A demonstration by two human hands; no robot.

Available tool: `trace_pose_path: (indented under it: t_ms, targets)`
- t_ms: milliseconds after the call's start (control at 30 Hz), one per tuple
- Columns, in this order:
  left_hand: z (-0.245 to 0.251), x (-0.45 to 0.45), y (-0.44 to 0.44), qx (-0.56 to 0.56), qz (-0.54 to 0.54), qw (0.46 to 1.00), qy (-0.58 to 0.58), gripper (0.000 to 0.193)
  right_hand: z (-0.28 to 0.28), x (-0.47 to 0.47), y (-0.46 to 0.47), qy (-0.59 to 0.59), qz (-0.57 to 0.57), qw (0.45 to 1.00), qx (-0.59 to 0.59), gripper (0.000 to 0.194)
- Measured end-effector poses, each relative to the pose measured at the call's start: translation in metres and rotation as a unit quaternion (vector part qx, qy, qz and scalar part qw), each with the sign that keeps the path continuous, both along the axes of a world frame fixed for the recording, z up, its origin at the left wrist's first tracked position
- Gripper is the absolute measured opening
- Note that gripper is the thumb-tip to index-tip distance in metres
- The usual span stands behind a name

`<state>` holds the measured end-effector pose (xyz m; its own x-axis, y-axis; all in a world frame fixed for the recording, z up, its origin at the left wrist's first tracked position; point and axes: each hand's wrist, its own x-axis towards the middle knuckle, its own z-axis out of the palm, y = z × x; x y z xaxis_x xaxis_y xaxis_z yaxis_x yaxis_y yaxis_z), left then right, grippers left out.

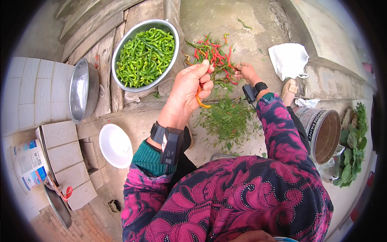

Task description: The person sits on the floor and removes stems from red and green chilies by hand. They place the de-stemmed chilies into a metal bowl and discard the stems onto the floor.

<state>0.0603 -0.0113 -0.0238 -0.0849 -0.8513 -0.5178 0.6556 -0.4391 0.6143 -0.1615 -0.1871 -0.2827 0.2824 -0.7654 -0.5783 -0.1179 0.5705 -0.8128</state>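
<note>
My left hand [193,81] is closed around chili peppers in front of the pile. An orange chili pepper [199,98] hangs out below its fingers, and a bit of red shows at the fingertips. My right hand [246,72] reaches to the right edge of a loose pile of red and green chili peppers [216,54] on the concrete. Its fingertips touch peppers there; whether they pinch one is hard to tell. Nearer to me lies a heap of green stems and leaves [229,119]. At the upper left, a metal basin [176,39] is heaped with green chili peppers [146,57].
An empty metal basin [80,90] leans left of the wooden boards [102,69]. Below it sits a white plastic bowl [115,145]. To the right are a white plastic bag [287,60], a paint bucket [325,136] and leafy plants [352,157]. A concrete step [332,75] runs along the right.
</note>
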Motion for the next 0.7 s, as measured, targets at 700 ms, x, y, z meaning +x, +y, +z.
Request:
trace_pose_path:
  t_ms: [700]
  targets:
    - [-0.002,-0.035,0.010,-0.120,-0.144,0.977,0.100,0.016,0.264,0.020,0.142,-0.287,0.165,0.917,-0.222,0.041]
